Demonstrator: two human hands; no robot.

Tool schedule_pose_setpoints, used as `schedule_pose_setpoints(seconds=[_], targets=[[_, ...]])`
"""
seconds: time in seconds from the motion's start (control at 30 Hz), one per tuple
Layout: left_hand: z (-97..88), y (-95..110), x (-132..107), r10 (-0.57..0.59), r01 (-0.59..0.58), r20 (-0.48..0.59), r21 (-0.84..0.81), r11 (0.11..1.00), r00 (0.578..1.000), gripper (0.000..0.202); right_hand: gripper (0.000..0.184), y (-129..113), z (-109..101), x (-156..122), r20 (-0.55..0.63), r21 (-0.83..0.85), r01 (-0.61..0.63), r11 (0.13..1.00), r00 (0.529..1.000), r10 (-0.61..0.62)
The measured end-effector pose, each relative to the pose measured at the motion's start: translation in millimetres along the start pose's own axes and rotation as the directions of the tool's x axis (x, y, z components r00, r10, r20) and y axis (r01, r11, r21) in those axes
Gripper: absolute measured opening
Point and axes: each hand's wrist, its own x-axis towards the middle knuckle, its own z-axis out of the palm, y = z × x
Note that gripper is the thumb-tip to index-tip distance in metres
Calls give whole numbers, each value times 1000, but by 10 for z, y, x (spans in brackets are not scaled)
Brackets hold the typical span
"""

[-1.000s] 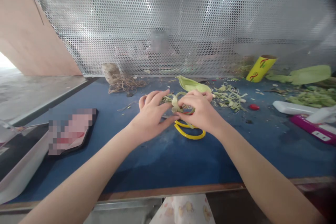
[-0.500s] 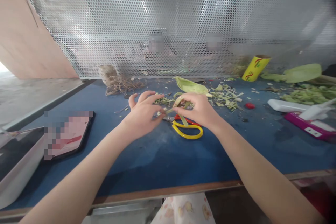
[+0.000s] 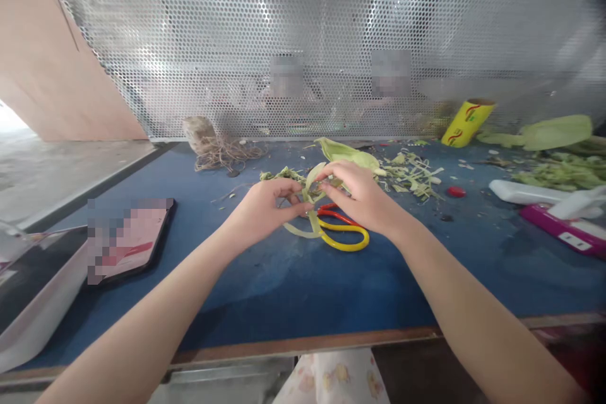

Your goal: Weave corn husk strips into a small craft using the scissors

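Between my hands is a pale green leaf strip, bent into a loop. Its upper part stands up by my right fingers and its lower end hangs toward the table. My left hand pinches it between thumb and curled fingers. My right hand has its thumb and fingertips closed on the strip's upper part; the exact contact is partly hidden. Just beneath lie scissors with yellow and red handles; my hands and the strip cover the blades. Green scraps lie behind my left hand, and a broad green leaf behind my right.
Shredded leaf pieces and a red object lie right of my hands. Farther right are a purple-and-white power strip and a yellow tube. Twine sits back left, a phone at left. A perforated metal panel stands behind.
My left fingers, spread before, have curled in, and that hand has come closer to my right. The strip now loops upward with an end hanging below my left hand. The view shifted slightly.
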Motion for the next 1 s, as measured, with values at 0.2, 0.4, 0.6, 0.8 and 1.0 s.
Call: schedule_pose_setpoints(seconds=[0.2,0.4,0.6,0.8,1.0], targets=[[56,-4,-19,44,-46,-80,-25,999,996,27,7,13,16,5,61,22,96,995,993,-97],[76,-35,-10,65,-70,-39,-123,990,997,25,7,-26,-3,-1,77,142,57,988,995,-69],[59,-92,13,39,-41,-14,-226,973,999,22,7,-51,-70,-14,31,293,-19,956,999,11],[81,-91,16,-60,96,95,-442,892,994,33,7,-59,-42,-9,37,324,-22,946,999,10],[35,-108,31,-147,173,91,-499,849,985,39,7,-31,-99,-8,1,316,-35,948,999,37]])
